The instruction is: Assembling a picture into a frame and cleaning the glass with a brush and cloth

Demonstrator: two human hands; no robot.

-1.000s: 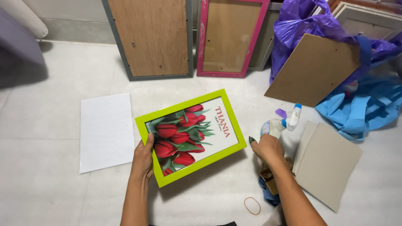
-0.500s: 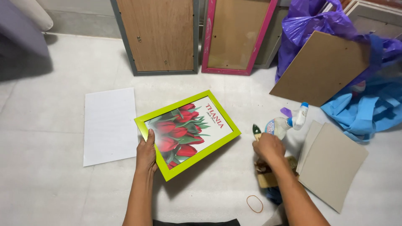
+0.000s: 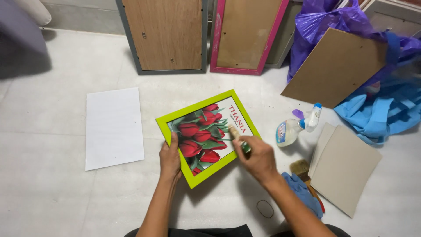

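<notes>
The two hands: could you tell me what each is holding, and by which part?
Left hand grips the green picture frame by its lower-left edge; right hand holds a small green-handled tool by its handle.

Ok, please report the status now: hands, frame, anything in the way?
Left hand grips green frame. Right hand holds small brush over the picture. Nothing in the way.

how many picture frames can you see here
3: a lime-green frame with a red tulip print on the floor, a grey frame and a pink frame leaning backs-out against the wall. More may be hidden at top right.
</notes>
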